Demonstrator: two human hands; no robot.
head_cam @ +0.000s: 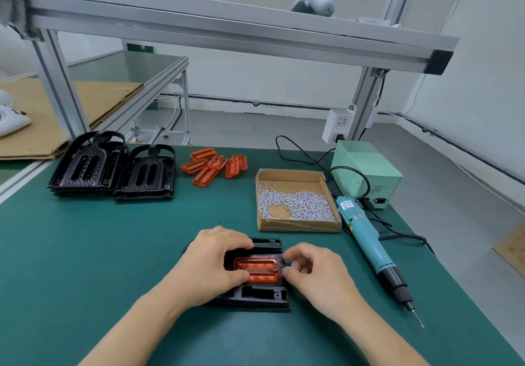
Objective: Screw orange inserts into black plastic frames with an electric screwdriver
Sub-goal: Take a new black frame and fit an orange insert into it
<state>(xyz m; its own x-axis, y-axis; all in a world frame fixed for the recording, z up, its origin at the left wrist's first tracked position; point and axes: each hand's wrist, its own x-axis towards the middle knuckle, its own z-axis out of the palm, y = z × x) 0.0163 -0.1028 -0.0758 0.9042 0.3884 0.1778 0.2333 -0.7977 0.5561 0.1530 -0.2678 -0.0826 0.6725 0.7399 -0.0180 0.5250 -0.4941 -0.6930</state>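
- While seated in a black plastic frame [255,294] on the green tabletop [113,252], an orange insert [257,269] being lined up for fastening, directly in front of the person.
- Left hand [210,263] laid over the frame's left side, thumb pressing the insert's near edge, fingers curled over the far edge of the frame.
- Right hand [309,272] at the insert's right end, thumb and forefinger pinched together there; possibly on a screw, too small to tell.
- Best done by holding the insert flat and flush in its recess, with its end hole set squarely over the frame's boss before any driving.
- Worth keeping the left thumb's pressure on while the right reaches for the electric screwdriver [375,249], lying unheld to the right, bit pointing toward the near edge.
- Insert translucent, bright orange, oblong with rounded corners, ribbed inside, a small hole at its right end.
- Frame matte black, moulded with slots and tabs.
- Loose screws [298,206] in an open cardboard box [298,226] behind; spare orange inserts [216,165] and stacked black frames [113,167] at the far edge.
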